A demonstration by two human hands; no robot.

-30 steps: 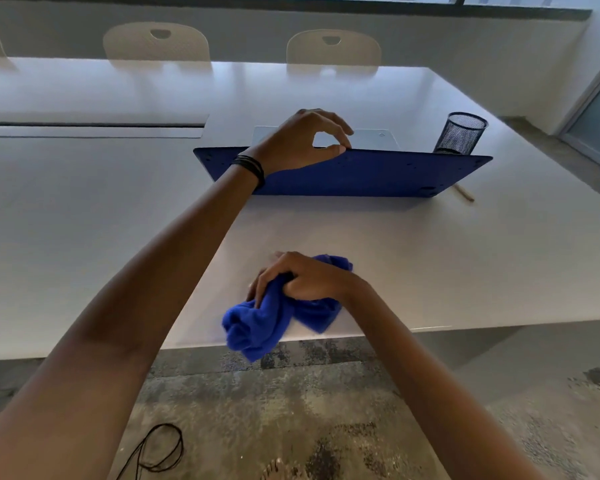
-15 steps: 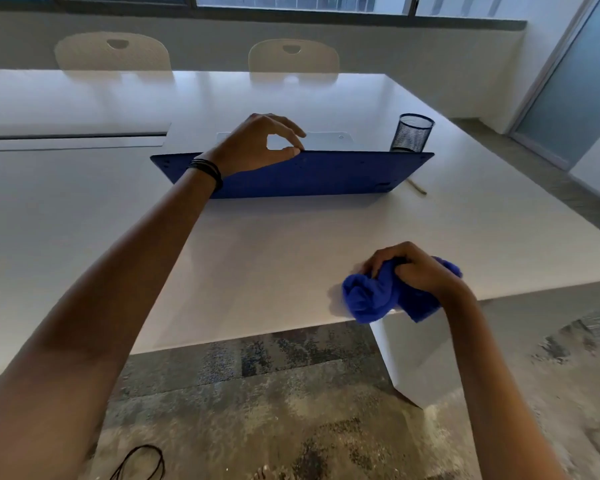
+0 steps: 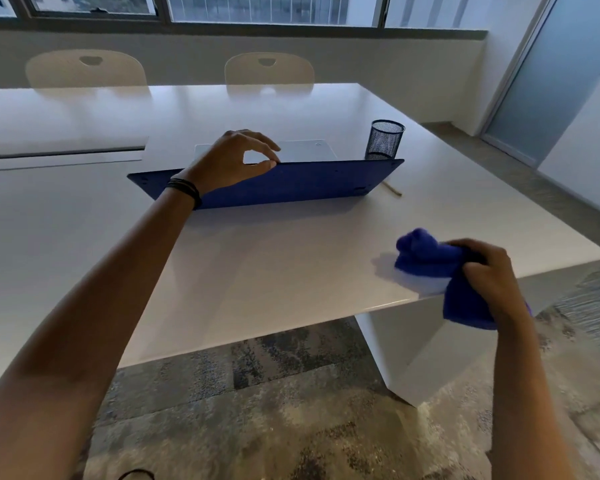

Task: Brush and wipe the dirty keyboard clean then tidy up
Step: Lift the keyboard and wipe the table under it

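Observation:
The blue keyboard (image 3: 302, 183) stands on its long edge on the white table (image 3: 274, 271), its flat underside facing me and its keys hidden. My left hand (image 3: 229, 161) pinches its top edge between thumb and fingers and keeps it upright. My right hand (image 3: 489, 271) grips a bunched blue cloth (image 3: 426, 258) at the table's near right edge; part of the cloth hangs down past the edge. A thin wooden brush handle (image 3: 392, 190) pokes out on the table behind the keyboard's right end.
A black mesh pen cup (image 3: 385, 140) stands behind the keyboard's right end. A pale flat mat (image 3: 305, 150) lies behind the keyboard. Two beige chairs (image 3: 269, 69) stand at the far side. A cable slot (image 3: 63, 154) runs along the table's left part.
My right hand has swept the cloth along the table's near edge to the right. My left hand still holds the keyboard upright. My view has turned to the right.

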